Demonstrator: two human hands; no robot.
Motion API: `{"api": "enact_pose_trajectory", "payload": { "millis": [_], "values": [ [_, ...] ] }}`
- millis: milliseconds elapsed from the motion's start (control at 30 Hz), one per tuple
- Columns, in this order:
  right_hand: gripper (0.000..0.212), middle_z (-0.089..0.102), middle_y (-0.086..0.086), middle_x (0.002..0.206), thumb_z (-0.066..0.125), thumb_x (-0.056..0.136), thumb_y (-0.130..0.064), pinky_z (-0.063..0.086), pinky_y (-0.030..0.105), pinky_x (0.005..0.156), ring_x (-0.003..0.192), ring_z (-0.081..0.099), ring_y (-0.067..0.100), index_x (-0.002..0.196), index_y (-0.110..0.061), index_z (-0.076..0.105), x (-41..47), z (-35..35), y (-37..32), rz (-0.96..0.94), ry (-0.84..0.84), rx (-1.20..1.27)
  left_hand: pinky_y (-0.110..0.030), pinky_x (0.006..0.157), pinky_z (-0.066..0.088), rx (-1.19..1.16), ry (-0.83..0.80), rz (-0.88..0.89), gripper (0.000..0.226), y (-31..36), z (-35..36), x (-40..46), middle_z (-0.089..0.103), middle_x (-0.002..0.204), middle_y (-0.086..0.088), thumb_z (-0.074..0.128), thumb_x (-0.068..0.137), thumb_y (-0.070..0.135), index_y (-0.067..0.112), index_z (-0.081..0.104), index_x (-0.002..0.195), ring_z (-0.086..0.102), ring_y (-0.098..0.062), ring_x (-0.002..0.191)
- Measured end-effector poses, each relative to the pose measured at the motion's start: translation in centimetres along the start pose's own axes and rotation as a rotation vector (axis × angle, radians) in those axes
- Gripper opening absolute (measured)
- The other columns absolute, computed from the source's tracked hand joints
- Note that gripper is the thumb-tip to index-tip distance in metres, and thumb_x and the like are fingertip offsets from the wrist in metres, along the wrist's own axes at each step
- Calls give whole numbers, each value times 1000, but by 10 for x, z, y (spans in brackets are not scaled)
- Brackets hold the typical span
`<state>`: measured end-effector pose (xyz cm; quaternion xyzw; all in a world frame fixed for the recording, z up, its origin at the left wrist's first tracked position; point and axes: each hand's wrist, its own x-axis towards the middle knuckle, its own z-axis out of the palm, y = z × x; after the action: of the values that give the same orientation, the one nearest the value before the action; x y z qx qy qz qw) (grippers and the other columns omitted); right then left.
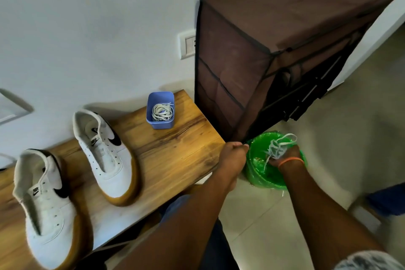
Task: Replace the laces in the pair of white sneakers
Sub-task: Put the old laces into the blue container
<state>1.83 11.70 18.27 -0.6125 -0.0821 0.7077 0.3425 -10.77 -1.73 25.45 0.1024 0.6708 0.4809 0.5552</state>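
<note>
Both forearms reach forward from the bottom edge, which cuts them off. The right hand (282, 158) is mostly hidden behind the bunch of old laces (278, 148) it grips over the green-lined bin (258, 173) on the floor. The left hand (235, 153) is curled at the bin's rim, seemingly pinching the liner, though blur hides the fingertips. On the wooden bench (175, 149) stand two white sneakers (105, 151), eyelets bare; the nearer one (47, 206) is blurred. Farther back, a blue tub (160, 110) holds coiled white laces (162, 112), beside a brown fabric cabinet (274, 55)
</note>
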Motion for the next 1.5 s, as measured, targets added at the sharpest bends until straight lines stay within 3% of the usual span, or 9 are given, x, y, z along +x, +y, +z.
{"api": "enact_pose_trajectory", "payload": {
  "millis": [133,300,433,633,767,1000,1100,1167,1500],
  "values": [
    [54,31,11,157,38,102,-38,38,45,107,135,39,33,151,-16,30,-5,2,-8,4,115,-94,-34,95,47,-10,33,43,30,11,-16,0,62,125,-16,58,98,21,8,58,125,60,-23,107],
    [43,44,9,143,30,105,-34,37,40,108,133,44,25,141,-13,40,-6,28,23,-9,108,-75,-25,71,48,-112,100,34,13,18,-46,-2,57,87,-1,55,99,14,14,58,112,54,-13,78],
    [25,47,1,77,38,101,-26,38,29,60,67,47,15,81,-17,50,-30,70,54,-17,13,-157,-29,78,43,-102,183,59,16,17,-76,-9,57,92,-2,56,97,13,12,61,112,52,-15,82],
    [24,44,-1,63,47,97,-19,31,25,51,53,38,12,74,-15,51,-107,152,104,-35,-279,-185,-33,77,47,-133,374,157,12,21,-154,-29,60,90,0,55,95,11,18,63,101,53,-11,76],
    [22,52,5,55,55,90,-9,36,22,41,45,45,16,68,-10,54,-131,208,143,-300,-400,-487,-33,74,49,-84,521,209,20,23,-203,-36,64,99,-3,54,94,12,14,62,113,56,-13,77],
    [21,69,16,98,52,94,-15,47,31,73,92,63,34,91,-6,70,-110,282,165,-1057,-353,-1612,-21,69,45,85,650,311,19,24,-266,-39,59,100,10,53,96,10,19,60,111,54,-5,87],
    [20,70,12,92,53,94,-19,49,34,76,92,65,34,87,-11,69,-92,301,170,-1208,-344,-1975,-37,78,55,31,632,275,18,18,-287,-33,66,102,1,52,95,13,17,63,109,60,-15,86],
    [18,68,8,86,52,93,-18,45,35,80,90,64,33,82,-16,66,-82,307,175,-1251,-349,-2152,-33,65,53,-12,615,252,19,13,-295,-29,65,97,-3,49,96,10,16,62,109,58,-15,79],
    [26,49,1,60,58,81,-5,40,33,77,79,60,32,60,-19,51,-67,322,180,-1369,-296,-2069,-28,63,49,-85,614,264,16,6,-306,-16,63,93,-2,51,97,8,19,63,100,56,-15,78]
  ]
}}
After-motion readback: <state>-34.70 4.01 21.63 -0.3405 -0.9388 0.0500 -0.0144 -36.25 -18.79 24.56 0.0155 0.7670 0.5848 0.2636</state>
